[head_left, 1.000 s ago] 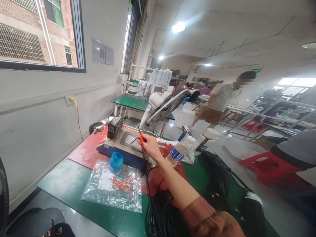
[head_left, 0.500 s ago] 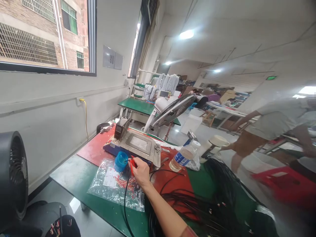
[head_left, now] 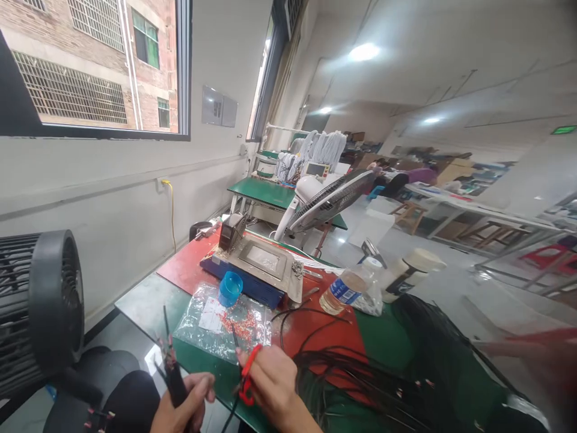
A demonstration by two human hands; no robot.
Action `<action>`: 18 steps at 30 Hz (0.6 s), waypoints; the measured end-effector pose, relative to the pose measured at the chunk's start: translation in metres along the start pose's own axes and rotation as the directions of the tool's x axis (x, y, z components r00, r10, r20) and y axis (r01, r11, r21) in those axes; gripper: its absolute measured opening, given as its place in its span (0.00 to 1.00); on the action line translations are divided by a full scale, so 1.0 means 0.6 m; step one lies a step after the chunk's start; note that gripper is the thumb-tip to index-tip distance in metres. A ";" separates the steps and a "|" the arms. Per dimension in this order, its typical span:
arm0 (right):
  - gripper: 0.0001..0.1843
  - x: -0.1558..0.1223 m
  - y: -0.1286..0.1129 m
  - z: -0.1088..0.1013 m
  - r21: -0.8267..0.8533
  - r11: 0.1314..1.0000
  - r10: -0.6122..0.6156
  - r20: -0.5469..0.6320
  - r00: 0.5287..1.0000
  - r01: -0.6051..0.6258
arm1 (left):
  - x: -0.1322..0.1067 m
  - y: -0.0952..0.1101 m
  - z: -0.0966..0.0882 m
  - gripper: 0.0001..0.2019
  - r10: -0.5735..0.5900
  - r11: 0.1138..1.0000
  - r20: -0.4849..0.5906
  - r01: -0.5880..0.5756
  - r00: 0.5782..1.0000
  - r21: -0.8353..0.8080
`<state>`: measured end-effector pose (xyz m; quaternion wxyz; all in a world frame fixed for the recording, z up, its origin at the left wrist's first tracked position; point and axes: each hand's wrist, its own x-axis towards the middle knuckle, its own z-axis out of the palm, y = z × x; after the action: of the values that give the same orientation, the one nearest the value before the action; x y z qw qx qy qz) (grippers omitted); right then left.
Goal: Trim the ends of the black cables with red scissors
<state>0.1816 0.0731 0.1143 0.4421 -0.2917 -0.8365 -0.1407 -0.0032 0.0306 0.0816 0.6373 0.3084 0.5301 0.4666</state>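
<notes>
My left hand (head_left: 187, 404), low in the view, is closed round a bundle of short black cables (head_left: 175, 376) with stripped, reddish wire tips pointing up. To its right, my right hand (head_left: 273, 382) grips red-handled scissors (head_left: 247, 376), whose blades I cannot make out clearly. A thin black cable (head_left: 234, 337) also sticks up at the fingertips of that hand. Beyond both hands, a blue cup (head_left: 230, 288) stands on a clear plastic bag (head_left: 205, 337) strewn with small red bits (head_left: 241, 322).
Behind the cup sits a blue soldering pot (head_left: 246, 282) with a grey top. A labelled bottle (head_left: 341, 293) and a beige container (head_left: 410, 273) stand right of it. Black cables (head_left: 342, 373) heap across the table's right. A black fan (head_left: 49, 300) is at left, a white fan (head_left: 331, 201) beyond.
My right hand has drawn back from the blue cup toward me, with the red-handled scissors. My left hand has come into view with the cable bundle. The walking person at right has left the view.
</notes>
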 end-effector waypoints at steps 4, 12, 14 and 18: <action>0.11 -0.020 -0.042 -0.012 0.052 0.992 -0.122 0.083 0.989 0.118 | -0.006 0.021 0.036 0.25 -0.014 0.999 -0.056 0.011 0.998 -0.053; 0.07 -0.048 -0.075 0.006 0.062 0.986 -0.159 0.057 0.986 0.156 | -0.024 0.007 0.034 0.17 -0.092 0.982 -0.017 0.088 0.996 -0.168; 0.07 -0.045 -0.077 0.006 0.071 0.988 -0.139 0.062 0.988 0.135 | -0.021 0.002 0.031 0.18 -0.081 0.984 -0.046 0.073 0.996 -0.162; 0.10 -0.039 -0.081 0.005 0.073 0.993 -0.094 0.029 0.995 0.092 | -0.014 -0.007 0.024 0.19 -0.065 0.992 -0.090 0.055 0.994 -0.118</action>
<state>0.1604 0.0279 0.0943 0.4318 -0.2385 -0.8606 -0.1264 0.0116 0.0229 0.0844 0.6423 0.2329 0.5406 0.4909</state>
